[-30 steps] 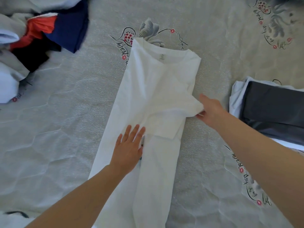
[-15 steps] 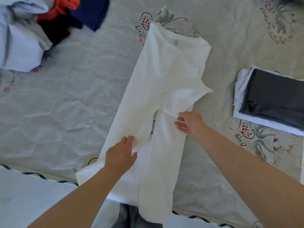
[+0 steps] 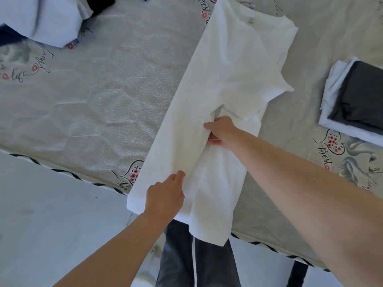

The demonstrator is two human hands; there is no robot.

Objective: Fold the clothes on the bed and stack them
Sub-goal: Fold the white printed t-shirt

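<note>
A white shirt (image 3: 223, 96) lies lengthwise across the bed (image 3: 99, 96), its sides folded inward, its hem hanging over the near edge. The left hand (image 3: 165, 195) pinches the cloth near the hem at that edge. The right hand (image 3: 221, 133) grips a bunch of the shirt at its middle, fingers curled into the fold. Toward the bed's right edge sits a stack (image 3: 352, 100) of folded clothes, dark grey on white. At the far left corner lies a pile (image 3: 41, 19) of unfolded clothes. The person's dark trousers (image 3: 196, 264) show below the near edge.
</note>
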